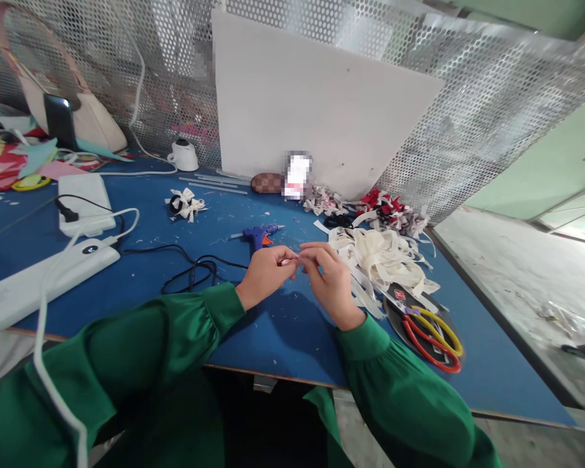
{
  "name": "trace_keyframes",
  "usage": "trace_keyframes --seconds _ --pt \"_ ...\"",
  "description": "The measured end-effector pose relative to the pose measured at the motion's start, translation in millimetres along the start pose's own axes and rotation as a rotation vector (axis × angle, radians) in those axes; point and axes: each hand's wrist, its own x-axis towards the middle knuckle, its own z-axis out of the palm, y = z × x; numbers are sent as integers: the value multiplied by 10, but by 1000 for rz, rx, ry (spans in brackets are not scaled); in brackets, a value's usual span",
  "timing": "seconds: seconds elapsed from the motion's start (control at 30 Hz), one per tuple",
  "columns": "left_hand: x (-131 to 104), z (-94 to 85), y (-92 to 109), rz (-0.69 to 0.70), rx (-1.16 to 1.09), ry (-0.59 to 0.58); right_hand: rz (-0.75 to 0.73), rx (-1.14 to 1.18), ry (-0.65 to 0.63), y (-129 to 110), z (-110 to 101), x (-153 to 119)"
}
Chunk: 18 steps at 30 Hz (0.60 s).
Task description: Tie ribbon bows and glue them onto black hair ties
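Observation:
My left hand (268,274) and my right hand (332,283) meet above the blue table, fingertips almost touching. Between the left thumb and fingers is a small pale pink piece (287,261), too small to name surely. The right thumb and fingertips close at its other end, partly hiding it. Just behind the left hand lies a blue glue gun (257,234) with an orange trigger. Right of my right hand is a loose heap of cream fabric strips (377,253). Scissors (431,338) with red and yellow handles rest on a dark round disc (396,313).
White power strips (49,279) and a black cord (192,266) lie left. Behind are a fabric bow (188,205), clear glue sticks (217,183), a checkered pouch (266,183), a lit phone (297,177), and red and white bows (394,214). A white board (316,97) stands behind.

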Motion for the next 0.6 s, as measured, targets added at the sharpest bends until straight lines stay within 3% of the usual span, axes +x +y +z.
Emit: trace_keyframes --seconds 0.2,0.4,0.6 --pt "-25 -8 23 137 174 18 125 -95 -88 40 16 15" --pt "-22 -12 29 151 194 40 86 -132 45 60 26 17" --pt "-15 -7 15 138 177 41 -24 -179 23 72 -5 17"
